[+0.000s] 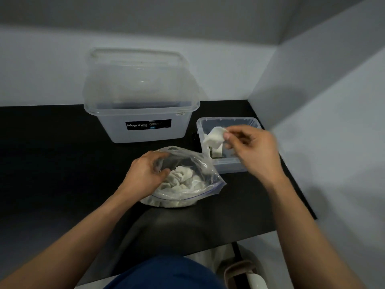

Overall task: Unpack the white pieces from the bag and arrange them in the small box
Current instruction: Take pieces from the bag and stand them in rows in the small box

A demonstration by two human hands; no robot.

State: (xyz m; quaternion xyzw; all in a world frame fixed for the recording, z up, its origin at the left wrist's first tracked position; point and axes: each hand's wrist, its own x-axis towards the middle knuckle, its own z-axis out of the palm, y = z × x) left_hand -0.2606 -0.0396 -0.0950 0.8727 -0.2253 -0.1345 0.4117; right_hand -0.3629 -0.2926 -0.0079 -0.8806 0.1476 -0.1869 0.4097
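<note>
On the black table (52,142), seen from my head camera, the bag (210,180) sits just in front of me with its mouth turned up; my left hand (143,174) curls round the near rim of that mouth, thumb and fingers bent on the plastic, holding it wide; a heap of white pieces (181,176) lies inside; my right hand (254,147) pinches one piece (214,136) between thumb and forefinger, over the left end of the box (227,166), which stands just right of the bag; something white seems to stand in the box below it, though I cannot count what is there; I judge this the placing step, early on, the bag looking nearly full; next I must lower the piece beside what is below, let go, then reach back into the bag; behind stands a big clear tub (145,132); its black label (148,124) reads "Megabox"; the smaller print is too blurred to read.
</note>
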